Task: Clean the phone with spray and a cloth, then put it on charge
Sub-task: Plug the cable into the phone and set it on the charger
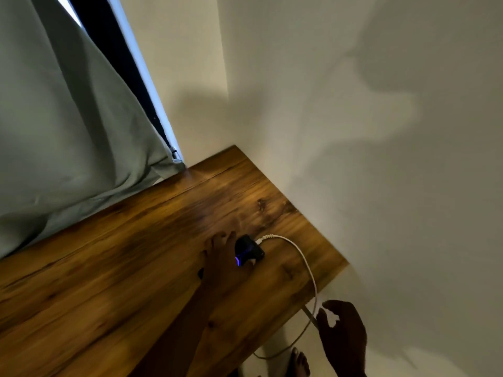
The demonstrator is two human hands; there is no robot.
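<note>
A small black charger (249, 250) with a blue light lies on the wooden table (114, 281) near its right edge. My left hand (220, 259) lies flat on the table right beside it, fingers straight, thumb side touching the charger. A dark edge peeks out under that hand; I cannot tell what it is. A white charging cable (306, 261) runs from the charger, over the table's right edge, and loops down. My right hand (340, 330), off the table's edge, pinches the cable's white plug end (330, 318). No spray or cloth is in view.
A grey-green curtain (68, 118) hangs over the table's far left side. White walls (381, 159) meet at the table's far corner and run along its right edge. A bare foot (299, 361) stands on the floor below the table edge.
</note>
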